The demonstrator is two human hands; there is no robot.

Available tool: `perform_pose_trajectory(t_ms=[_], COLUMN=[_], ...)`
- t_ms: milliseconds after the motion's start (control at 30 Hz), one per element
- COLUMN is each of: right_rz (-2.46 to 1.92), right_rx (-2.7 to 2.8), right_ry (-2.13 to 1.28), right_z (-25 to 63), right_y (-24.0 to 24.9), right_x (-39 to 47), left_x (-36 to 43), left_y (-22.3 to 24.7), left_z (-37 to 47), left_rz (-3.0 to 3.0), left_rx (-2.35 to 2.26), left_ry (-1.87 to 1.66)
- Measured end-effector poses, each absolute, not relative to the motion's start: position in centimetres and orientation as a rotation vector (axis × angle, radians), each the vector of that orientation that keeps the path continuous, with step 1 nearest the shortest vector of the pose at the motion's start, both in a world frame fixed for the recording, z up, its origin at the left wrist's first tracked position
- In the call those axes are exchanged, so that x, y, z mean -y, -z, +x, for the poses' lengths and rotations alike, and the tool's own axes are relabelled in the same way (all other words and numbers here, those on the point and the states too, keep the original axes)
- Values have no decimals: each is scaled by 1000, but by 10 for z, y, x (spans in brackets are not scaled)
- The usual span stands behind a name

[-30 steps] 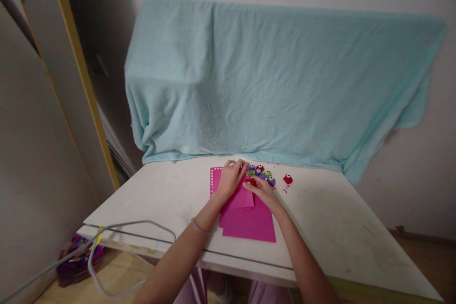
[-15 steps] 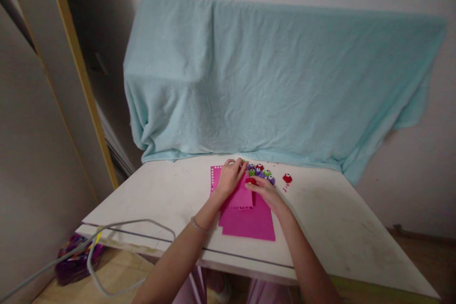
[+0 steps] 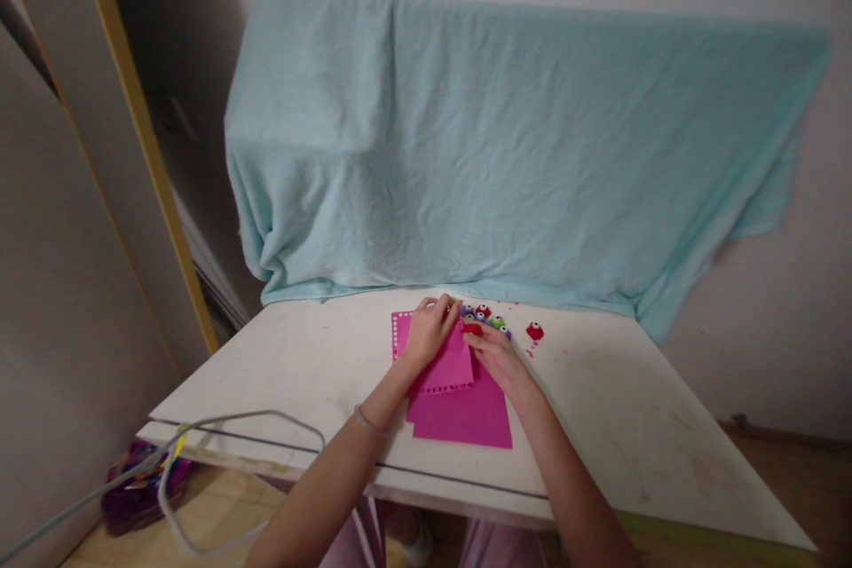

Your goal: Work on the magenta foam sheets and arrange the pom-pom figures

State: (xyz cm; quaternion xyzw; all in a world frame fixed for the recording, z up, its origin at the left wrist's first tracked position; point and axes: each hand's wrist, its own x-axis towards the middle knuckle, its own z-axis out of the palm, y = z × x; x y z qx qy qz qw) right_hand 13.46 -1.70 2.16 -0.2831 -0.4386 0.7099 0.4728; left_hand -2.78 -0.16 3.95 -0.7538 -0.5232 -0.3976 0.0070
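Note:
My left hand (image 3: 431, 330) lies flat on a small pink sheet (image 3: 450, 370) with a punched dotted edge, pinning it to the white table (image 3: 306, 364). My right hand (image 3: 500, 357) holds a small red punch (image 3: 472, 328) at the sheet's upper right corner. Under that sheet lies a larger magenta sheet (image 3: 466, 417). A cluster of small purple, green and red punches (image 3: 490, 318) sits just beyond my fingers. One more red punch (image 3: 534, 331) stands alone to the right.
A light blue cloth (image 3: 506, 160) drapes over something along the wall behind the table. A grey cable (image 3: 200, 435) loops past the table's front left corner. A purple bag (image 3: 137, 488) lies on the floor at left, beside a door frame.
My right hand has slid the red punch slightly up along the small pink sheet's right edge. The small sheet has shifted a little under my left hand.

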Motion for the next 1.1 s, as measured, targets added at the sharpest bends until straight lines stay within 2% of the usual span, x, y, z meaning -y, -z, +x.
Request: perform_pose_trajectory(t_ms=[533, 933, 1100], right_rz=[-845, -988, -1004], right_rx=[1028, 970, 982], right_ry=[-1607, -1422, -1426], right_z=[137, 138, 138], right_y=[-14, -13, -13], right_x=[11, 6, 7], left_x=[1, -2, -5], left_y=[-39, -36, -32], left_z=[-28, -27, -29], left_rz=[-2338, -2256, -2247], left_rx=[1642, 1843, 1891], left_ry=[1256, 1188, 1279])
